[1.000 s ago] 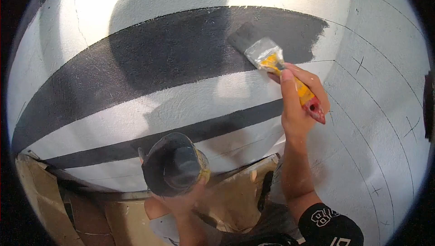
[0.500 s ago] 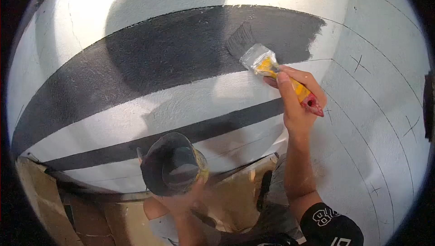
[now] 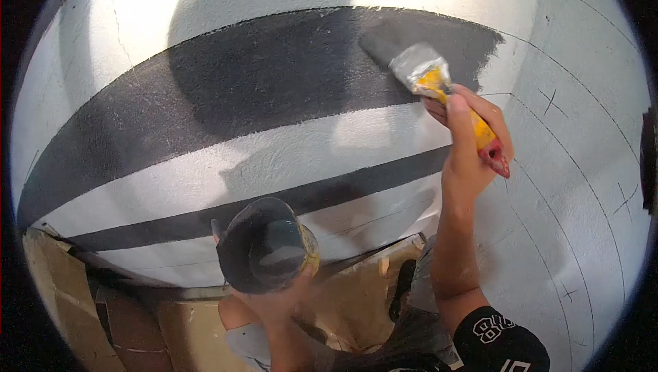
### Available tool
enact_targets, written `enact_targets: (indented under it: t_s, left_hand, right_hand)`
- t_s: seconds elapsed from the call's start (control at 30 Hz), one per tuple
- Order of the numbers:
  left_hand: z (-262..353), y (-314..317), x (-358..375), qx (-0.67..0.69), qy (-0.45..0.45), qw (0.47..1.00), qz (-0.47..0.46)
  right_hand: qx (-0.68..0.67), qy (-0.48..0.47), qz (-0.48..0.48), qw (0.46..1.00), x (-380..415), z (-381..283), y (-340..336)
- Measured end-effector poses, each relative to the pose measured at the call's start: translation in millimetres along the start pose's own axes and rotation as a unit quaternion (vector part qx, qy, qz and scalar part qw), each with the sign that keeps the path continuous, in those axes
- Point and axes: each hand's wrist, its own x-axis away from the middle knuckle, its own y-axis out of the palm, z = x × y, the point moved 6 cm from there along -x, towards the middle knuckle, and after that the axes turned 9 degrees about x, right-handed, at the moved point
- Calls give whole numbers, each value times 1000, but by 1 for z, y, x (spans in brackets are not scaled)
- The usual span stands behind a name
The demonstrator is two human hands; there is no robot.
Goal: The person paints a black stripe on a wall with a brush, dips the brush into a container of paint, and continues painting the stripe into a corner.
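Note:
A flat paintbrush with a yellow and red handle point(image 3: 484, 128) is in my right hand point(image 3: 473, 132), its fingers wrapped round the handle. The bristles, slightly blurred, touch the wide dark grey curved band point(image 3: 274, 74) on the white wall. Lower down, my left hand point(image 3: 284, 300) holds a round paint container point(image 3: 264, 245) from beneath, tilted so its dark inside shows. A thinner dark grey stripe point(image 3: 356, 185) runs behind the container's upper edge.
Pencilled curves and cross marks cover the pale wall point(image 3: 541, 235) on the right. Brown cardboard point(image 3: 188, 324) lies along the bottom left. A shadow falls across the upper wall and wide band.
My right hand and the brush have moved right and slightly up along the wide band. The container in my left hand has shifted slightly right in view.

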Motion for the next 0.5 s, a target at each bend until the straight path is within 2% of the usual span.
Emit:
enact_targets:
  t_s: [0.07,0.13,0.2,0.23,0.3,0.4,0.5]
  left_hand:
    - [1,-1,-2,-6,-51,999,-6]
    - [6,-1,-6,6,-49,999,-5]
    - [11,-3,-8,12,-50,999,-9]
    - [12,-3,-9,19,-52,998,6]
    - [12,-6,-10,26,-54,998,20]
    - [13,-14,-14,29,-26,999,21]
    - [16,-21,-16,-13,8,1000,9]
  right_hand:
    - [1,31,-2,1000,4,3,-1]
    - [-4,53,-8,999,7,-1,4]
    - [-95,82,20,992,16,-11,6]
    - [-97,83,17,992,18,-11,10]
    - [-23,-54,-37,998,20,-28,21]
    - [29,-89,-84,992,20,-40,42]
    - [33,-48,-54,997,21,-27,37]
